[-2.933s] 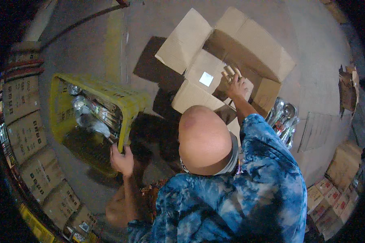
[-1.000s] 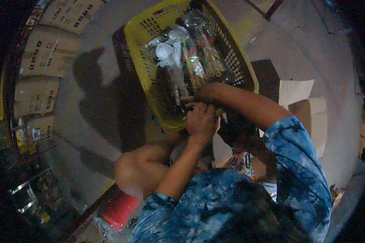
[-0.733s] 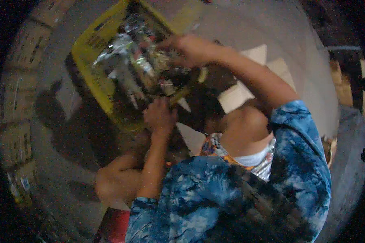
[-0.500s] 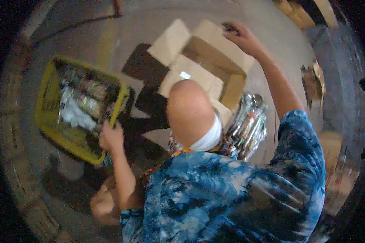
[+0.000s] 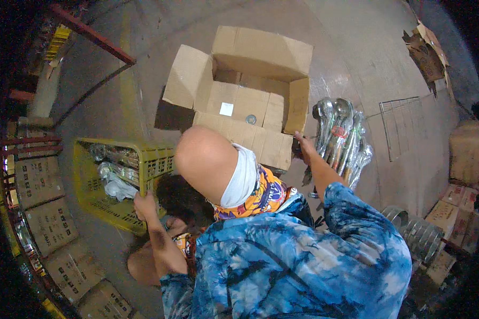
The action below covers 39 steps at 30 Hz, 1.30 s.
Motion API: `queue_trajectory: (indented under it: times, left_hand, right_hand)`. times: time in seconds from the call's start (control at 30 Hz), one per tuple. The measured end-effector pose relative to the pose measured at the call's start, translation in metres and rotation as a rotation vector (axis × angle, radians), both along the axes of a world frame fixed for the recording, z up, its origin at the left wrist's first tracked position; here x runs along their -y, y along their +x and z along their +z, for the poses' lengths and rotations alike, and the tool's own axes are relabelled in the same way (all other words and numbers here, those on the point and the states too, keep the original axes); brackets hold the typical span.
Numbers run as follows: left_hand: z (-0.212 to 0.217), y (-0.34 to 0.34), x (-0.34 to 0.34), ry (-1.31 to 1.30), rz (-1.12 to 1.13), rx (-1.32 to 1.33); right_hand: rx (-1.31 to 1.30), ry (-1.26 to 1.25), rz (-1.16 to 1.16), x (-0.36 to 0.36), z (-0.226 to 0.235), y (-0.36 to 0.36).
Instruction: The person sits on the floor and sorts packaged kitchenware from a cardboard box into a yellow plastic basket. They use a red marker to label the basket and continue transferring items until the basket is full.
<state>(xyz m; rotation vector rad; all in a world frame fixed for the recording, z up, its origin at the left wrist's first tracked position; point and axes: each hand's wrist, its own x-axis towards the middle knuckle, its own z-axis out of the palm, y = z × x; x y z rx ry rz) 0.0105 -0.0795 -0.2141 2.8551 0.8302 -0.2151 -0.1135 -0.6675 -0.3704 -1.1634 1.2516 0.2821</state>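
My left hand (image 5: 145, 206) is closed round the rim of a yellow plastic crate (image 5: 104, 212), which stands tilted at my left. Inside the crate lie clear-wrapped utensils (image 5: 123, 173) and a crumpled whitish plastic bag (image 5: 118, 190). In front of my knee stands an open cardboard box (image 5: 263, 40), flaps spread. A small round grey object (image 5: 250, 119) and a white square (image 5: 226, 109) show in it. At the box's near right corner, my right hand (image 5: 305, 149) grips the cardboard edge. Just right of it lie plastic-wrapped ladles (image 5: 341, 133) on the floor.
Stacked cartons (image 5: 43, 183) line the left side, near a red metal bar (image 5: 93, 34). To the right are a wire rack (image 5: 402, 127), torn cardboard (image 5: 426, 56), round metal sieves (image 5: 418, 234) and more cartons (image 5: 463, 204).
My right hand has come down from above the far side of the box to its near right corner. My left hand stays on the crate rim. The whole view has shifted.
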Motion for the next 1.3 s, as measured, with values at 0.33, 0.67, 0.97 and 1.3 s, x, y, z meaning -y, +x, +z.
queue_trajectory:
  times: [0.33,0.67,0.97,1.3]
  left_hand:
    - [0.001,-0.011,0.003,-0.082,0.054,0.026]
    - [0.0,-0.018,0.012,0.062,0.007,0.057]
    - [-0.013,-0.024,0.005,0.163,0.127,0.013]
    - [-0.017,-0.029,-0.005,0.054,-0.015,0.178]
  right_hand:
    - [-0.068,-0.315,0.096,0.013,-0.047,0.037]
    - [0.115,-0.957,0.952,-0.018,0.051,0.127]
    - [-0.001,-0.772,1.177,-0.064,-0.059,0.19]
    - [0.358,-0.633,0.971,-0.08,0.01,0.216]
